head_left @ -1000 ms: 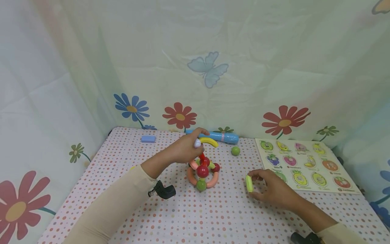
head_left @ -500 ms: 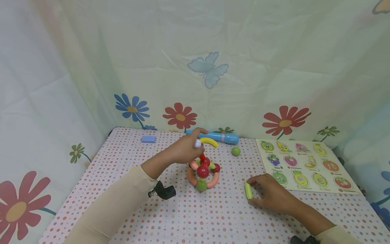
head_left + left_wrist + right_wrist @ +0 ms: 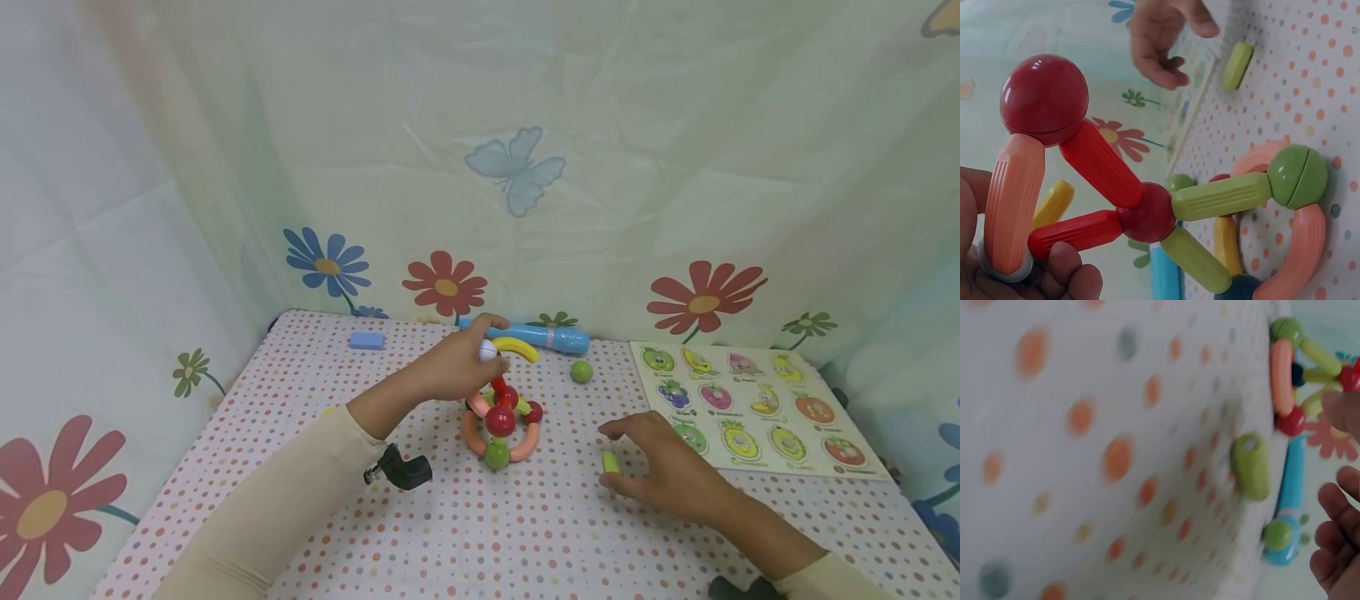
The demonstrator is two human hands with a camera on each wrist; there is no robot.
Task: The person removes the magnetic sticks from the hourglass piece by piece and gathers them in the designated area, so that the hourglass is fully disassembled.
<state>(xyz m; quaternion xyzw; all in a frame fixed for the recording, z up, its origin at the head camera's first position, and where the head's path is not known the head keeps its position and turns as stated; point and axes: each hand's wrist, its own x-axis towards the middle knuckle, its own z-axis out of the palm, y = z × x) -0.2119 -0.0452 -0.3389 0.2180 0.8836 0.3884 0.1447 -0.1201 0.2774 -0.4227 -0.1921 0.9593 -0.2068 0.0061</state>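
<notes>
A ball-and-stick construction of magnetic building pieces [image 3: 500, 422] stands in the middle of the table, with peach, red and light green sticks joined by red and green balls. At its top my left hand [image 3: 450, 367] grips it around a white ball [image 3: 487, 351], from which a yellow curved stick [image 3: 517, 347] juts. In the left wrist view, fingers wrap a peach stick [image 3: 1013, 203] and a red stick [image 3: 1075, 234] by that ball. A loose light green stick [image 3: 1251, 465] lies on the tabletop. Thumb and fingers spread apart, my right hand [image 3: 667, 467] hovers beside it, holding nothing.
A fruit picture board [image 3: 712, 442] covers the right side. Behind the construction lie a glittery blue tube [image 3: 567, 339] and a green ball [image 3: 581, 372]. A blue block-like stick [image 3: 367, 341] lies back left. Something yellow [image 3: 327, 411] shows past my left forearm.
My right hand lowered the light green stick, then let it go, and its fingers have spread and lifted away. My left hand and the construction have stayed nearly still.
</notes>
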